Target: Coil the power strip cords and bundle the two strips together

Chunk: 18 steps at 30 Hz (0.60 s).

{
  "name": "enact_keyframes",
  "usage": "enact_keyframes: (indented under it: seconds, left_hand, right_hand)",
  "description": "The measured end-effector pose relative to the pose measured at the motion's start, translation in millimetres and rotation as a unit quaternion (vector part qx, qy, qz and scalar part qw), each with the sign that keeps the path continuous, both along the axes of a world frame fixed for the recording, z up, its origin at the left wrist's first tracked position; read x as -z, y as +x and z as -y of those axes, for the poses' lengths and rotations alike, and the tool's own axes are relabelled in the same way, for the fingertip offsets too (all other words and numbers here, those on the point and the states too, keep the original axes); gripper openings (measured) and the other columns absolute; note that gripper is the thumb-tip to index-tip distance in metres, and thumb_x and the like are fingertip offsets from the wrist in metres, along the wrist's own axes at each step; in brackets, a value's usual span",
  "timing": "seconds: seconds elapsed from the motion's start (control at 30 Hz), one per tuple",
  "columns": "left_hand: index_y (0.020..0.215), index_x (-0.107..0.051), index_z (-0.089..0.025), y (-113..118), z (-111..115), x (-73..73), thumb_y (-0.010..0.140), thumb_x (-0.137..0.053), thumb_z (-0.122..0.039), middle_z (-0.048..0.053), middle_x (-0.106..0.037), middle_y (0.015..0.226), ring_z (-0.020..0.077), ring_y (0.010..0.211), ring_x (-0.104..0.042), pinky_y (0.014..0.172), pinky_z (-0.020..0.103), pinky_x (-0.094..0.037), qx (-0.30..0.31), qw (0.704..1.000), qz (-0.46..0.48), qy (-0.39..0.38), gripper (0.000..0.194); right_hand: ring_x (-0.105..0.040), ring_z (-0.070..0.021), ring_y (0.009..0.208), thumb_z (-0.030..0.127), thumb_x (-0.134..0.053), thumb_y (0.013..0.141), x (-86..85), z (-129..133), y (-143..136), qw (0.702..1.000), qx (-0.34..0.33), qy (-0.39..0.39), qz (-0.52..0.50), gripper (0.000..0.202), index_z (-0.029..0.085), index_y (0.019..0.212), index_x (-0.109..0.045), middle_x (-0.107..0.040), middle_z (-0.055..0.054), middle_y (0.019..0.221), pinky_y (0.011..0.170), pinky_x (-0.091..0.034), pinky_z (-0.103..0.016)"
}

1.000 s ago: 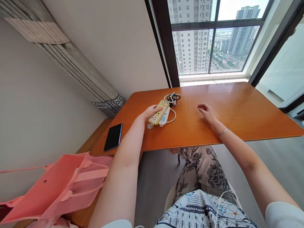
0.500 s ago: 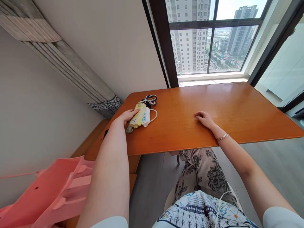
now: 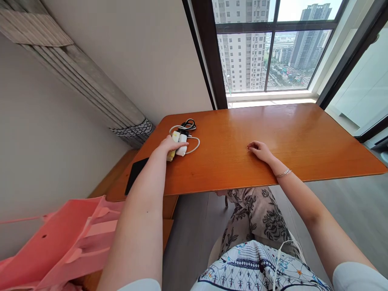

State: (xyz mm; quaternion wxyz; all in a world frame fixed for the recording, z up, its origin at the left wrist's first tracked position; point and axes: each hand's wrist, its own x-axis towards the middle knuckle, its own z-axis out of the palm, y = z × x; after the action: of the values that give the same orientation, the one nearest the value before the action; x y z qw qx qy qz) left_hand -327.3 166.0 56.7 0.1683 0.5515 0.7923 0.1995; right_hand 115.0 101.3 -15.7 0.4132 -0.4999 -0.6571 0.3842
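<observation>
At the left end of the table, my left hand (image 3: pixel 172 144) is closed around a yellowed power strip (image 3: pixel 171 156) and a white power strip (image 3: pixel 182 146) lying side by side. Its thumb crosses the top of the white one; the other fingers are mostly hidden on the far left side. Behind the strips lie a coiled black cord (image 3: pixel 190 124) and a pale cord (image 3: pixel 198 144) that loops out to the right. My right hand (image 3: pixel 260 151) rests on the tabletop well to the right, fingers curled together, with nothing visible in them.
The orange-brown wooden table (image 3: pixel 224 161) runs up to a window (image 3: pixel 273 60). A flat black object (image 3: pixel 135 173) lies partly beneath my left forearm. Pink plastic racks (image 3: pixel 69 242) stand at the lower left, and a tied grey curtain (image 3: pixel 121 109) hangs by the wall.
My left hand has shifted its hold from the yellowed strip alone to across both strips. The strips are tipped and drawn together, and the black object shows more. My right hand stays put.
</observation>
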Motion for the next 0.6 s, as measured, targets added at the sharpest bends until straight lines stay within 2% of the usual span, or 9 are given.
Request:
enact_keyframes:
  seconds: [0.13, 0.23, 0.3, 0.37, 0.47, 0.6]
  left_hand:
    - [0.111, -0.055, -0.014, 8.7, -3.8, -13.9, 0.050, -0.092, -0.042, 0.029, -0.061, 0.131, 0.0513, 0.130, -0.055, 0.101, 0.060, -0.049, 0.007, 0.994, -0.094, -0.055, 0.077]
    - [0.124, -0.053, -0.015, 34.8, 3.1, -17.9, 0.054, -0.090, -0.030, 0.029, -0.051, 0.142, 0.0533, 0.138, -0.045, 0.110, 0.072, -0.034, 0.014, 0.990, -0.137, 0.005, 0.081]
    - [0.132, -0.050, -0.015, 65.1, 12.2, -15.3, 0.063, -0.083, -0.028, 0.028, -0.042, 0.152, 0.0496, 0.146, -0.034, 0.118, 0.071, -0.023, 0.032, 0.983, -0.155, 0.089, 0.078]
    - [0.136, -0.050, -0.017, 103.0, 23.0, -8.7, 0.072, -0.076, -0.027, 0.024, -0.040, 0.156, 0.0444, 0.149, -0.032, 0.123, 0.065, -0.019, 0.093, 0.975, -0.131, 0.154, 0.070]
    - [0.130, -0.057, -0.019, 163.3, 38.6, 6.3, 0.078, -0.071, -0.026, 0.018, -0.046, 0.154, 0.0384, 0.148, -0.037, 0.124, 0.057, -0.024, 0.204, 0.954, -0.066, 0.210, 0.054]
    - [0.107, -0.067, -0.021, 225.9, 55.7, 29.6, 0.087, -0.061, -0.022, 0.012, -0.063, 0.137, 0.0304, 0.132, -0.055, 0.117, 0.050, -0.039, 0.278, 0.920, 0.048, 0.272, 0.021]
  right_hand:
    - [-0.069, -0.0166, 0.089, 0.022, -0.062, 0.083, -2.8, 1.8, -0.9, 1.000, -0.001, 0.001, 0.005, 0.012, 0.019, 0.091, -0.071, -0.076, -0.005, 0.096, 0.086, -0.054, -0.031]
    - [-0.069, -0.0168, 0.087, 0.022, -0.062, 0.083, -5.4, 3.0, -1.2, 1.000, -0.001, 0.003, 0.008, 0.012, 0.019, 0.090, -0.071, -0.076, -0.005, 0.095, 0.086, -0.054, -0.031]
    - [-0.069, -0.0170, 0.086, 0.022, -0.062, 0.082, -6.8, 3.5, -1.3, 1.000, 0.000, 0.005, 0.009, 0.013, 0.019, 0.090, -0.071, -0.076, -0.005, 0.095, 0.086, -0.053, -0.032]
    - [-0.069, -0.0172, 0.087, 0.023, -0.061, 0.083, -7.6, 3.9, -1.3, 1.000, 0.002, 0.008, 0.009, 0.014, 0.019, 0.091, -0.071, -0.076, -0.005, 0.095, 0.085, -0.054, -0.032]
    - [-0.069, -0.0170, 0.087, 0.024, -0.060, 0.084, -7.6, 4.4, -0.9, 1.000, 0.008, 0.016, 0.007, 0.015, 0.018, 0.094, -0.070, -0.076, -0.007, 0.098, 0.084, -0.054, -0.031]
    - [-0.068, -0.0161, 0.087, 0.024, -0.058, 0.086, -6.7, 5.8, 0.5, 0.999, 0.026, 0.036, 0.010, 0.019, 0.018, 0.100, -0.069, -0.075, -0.007, 0.103, 0.081, -0.054, -0.030]
